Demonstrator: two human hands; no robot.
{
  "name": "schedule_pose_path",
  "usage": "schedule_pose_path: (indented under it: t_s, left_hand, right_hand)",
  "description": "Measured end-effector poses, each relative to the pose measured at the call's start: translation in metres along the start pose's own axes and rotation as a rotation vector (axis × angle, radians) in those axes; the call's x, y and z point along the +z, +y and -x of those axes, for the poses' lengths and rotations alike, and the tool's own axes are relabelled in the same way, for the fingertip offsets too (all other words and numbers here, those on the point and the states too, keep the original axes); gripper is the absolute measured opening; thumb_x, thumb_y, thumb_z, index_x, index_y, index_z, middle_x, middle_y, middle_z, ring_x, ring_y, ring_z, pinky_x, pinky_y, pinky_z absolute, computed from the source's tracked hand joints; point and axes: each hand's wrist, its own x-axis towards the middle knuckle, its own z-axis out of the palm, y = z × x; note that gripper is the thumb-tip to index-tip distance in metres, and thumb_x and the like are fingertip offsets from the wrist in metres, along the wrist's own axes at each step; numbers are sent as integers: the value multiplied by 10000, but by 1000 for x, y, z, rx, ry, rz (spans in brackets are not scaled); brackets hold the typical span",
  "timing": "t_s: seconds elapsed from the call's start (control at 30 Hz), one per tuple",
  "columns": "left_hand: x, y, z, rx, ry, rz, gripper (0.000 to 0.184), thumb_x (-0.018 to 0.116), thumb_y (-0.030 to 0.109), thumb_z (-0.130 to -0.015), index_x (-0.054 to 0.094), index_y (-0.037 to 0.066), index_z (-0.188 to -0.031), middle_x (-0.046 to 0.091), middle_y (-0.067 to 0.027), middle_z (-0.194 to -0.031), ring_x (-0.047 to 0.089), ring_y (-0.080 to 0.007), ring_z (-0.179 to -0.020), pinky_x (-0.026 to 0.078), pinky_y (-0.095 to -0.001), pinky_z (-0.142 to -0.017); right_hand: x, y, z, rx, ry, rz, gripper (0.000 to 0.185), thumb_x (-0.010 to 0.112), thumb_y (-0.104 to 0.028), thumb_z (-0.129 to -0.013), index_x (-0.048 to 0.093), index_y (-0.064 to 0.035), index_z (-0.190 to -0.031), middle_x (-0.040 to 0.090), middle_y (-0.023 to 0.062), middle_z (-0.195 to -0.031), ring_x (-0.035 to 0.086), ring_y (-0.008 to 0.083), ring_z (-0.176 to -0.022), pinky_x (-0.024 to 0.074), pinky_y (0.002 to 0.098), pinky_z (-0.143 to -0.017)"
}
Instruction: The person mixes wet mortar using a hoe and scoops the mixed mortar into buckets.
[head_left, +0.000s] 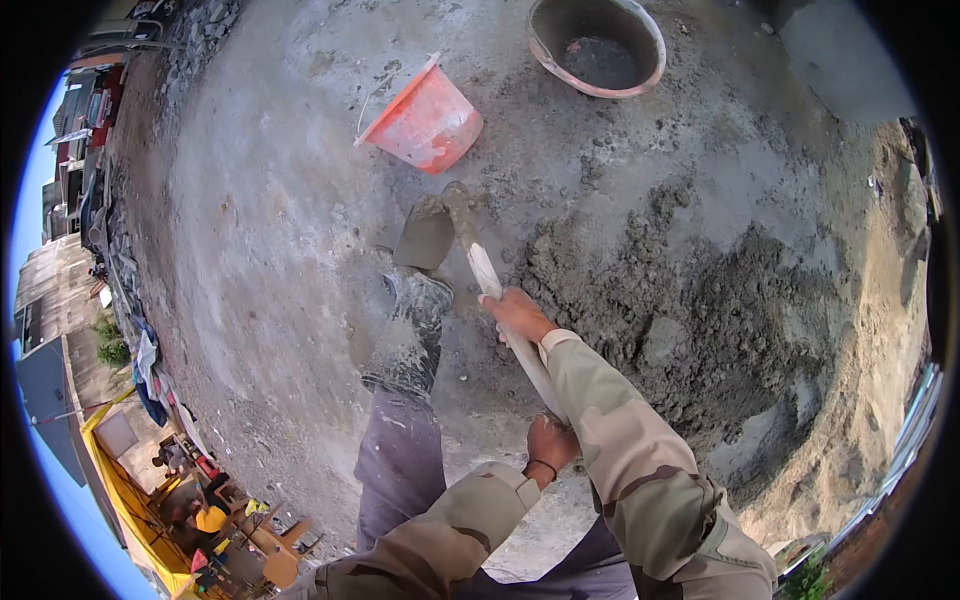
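Observation:
My right hand [520,315] is wrapped round the pale wooden handle of a hoe [483,268], partway along it. My left hand [551,446], with a dark band at its wrist, is closed round the same handle nearer my body. The hoe's broad metal blade [424,238] is smeared with grey mud and sits just beyond my boot [412,325]. To the right of the handle spreads a heap of wet grey mortar [690,320]. Both sleeves are camouflage-patterned.
A red bucket [428,118] lies tipped on its side beyond the blade. A round mortar-stained tub [650,62] stands at the far right of it. Sand [880,330] edges the mortar on the right. People and a yellow-framed structure [120,480] are at the lower left.

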Motion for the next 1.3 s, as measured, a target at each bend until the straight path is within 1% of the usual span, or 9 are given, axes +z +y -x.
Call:
schedule_pose_path:
  t_s: [0.07,0.17,0.23,0.63,0.83,0.97,1.07,1.17,1.3]
  left_hand:
    - [13,77,8,27,-175,-53,247,607,234,-884,726,38,-978,748,-139,-978,702,-329,-931,531,-410,-829]
    - [116,69,53,-142,-112,873,360,531,327,-940,704,47,-1086,744,-114,-1072,700,-282,-982,518,-388,-903]
    - [114,138,96,30,-377,-15,338,556,334,-929,710,77,-1085,740,-132,-1053,694,-298,-988,526,-393,-885]
    - [220,102,357,417,-485,20,306,672,370,-878,680,65,-848,699,-136,-756,683,-344,-719,496,-460,-626]
    - [77,115,358,285,-574,113,309,708,289,-811,593,38,-673,599,-179,-630,608,-372,-589,436,-480,-538]
    - [-40,89,297,344,-990,-62,403,744,251,-821,628,-14,-1102,686,-186,-919,697,-341,-858,560,-432,-739]
    - [-95,143,198,513,-1082,-400,402,735,275,-779,620,11,-1059,675,-164,-868,674,-365,-818,545,-422,-731]
    - [-121,170,126,695,-698,-415,369,724,264,-738,642,35,-1016,684,-171,-862,673,-377,-819,551,-431,-736]
    - [-183,73,84,418,-751,-656,430,712,352,-761,670,56,-1069,702,-190,-912,681,-378,-859,553,-440,-760]
  right_hand:
    - [-35,-6,22,-35,-3,315,552,633,-387,-955,581,156,-1040,626,162,-784,635,270,-537,516,400,-490]
    - [-79,33,76,28,75,429,549,618,-382,-966,604,165,-1016,646,175,-745,668,271,-557,519,408,-496]
    - [-114,71,117,68,107,459,540,615,-379,-968,610,160,-1003,642,162,-707,660,266,-536,517,408,-492]
    - [-171,194,370,114,263,-14,392,656,-298,-961,581,72,-1067,552,67,-594,555,171,-441,434,350,-411]
    - [-122,171,415,100,439,-345,376,681,-224,-925,575,51,-1158,586,72,-698,570,167,-487,470,345,-432]
    - [-131,97,423,-397,600,-1030,305,639,-136,-902,533,0,-1152,552,55,-720,525,176,-455,503,366,-419]
    - [-169,54,414,-378,904,-943,211,620,-131,-916,485,-28,-1042,520,49,-683,503,154,-439,479,337,-390]
    - [-177,55,365,-396,1141,-883,236,615,-140,-926,449,-19,-1044,518,55,-677,507,152,-435,455,308,-376]
    - [-112,138,202,-147,1125,-1001,284,611,-98,-915,436,43,-1089,532,87,-688,522,192,-424,456,349,-379]
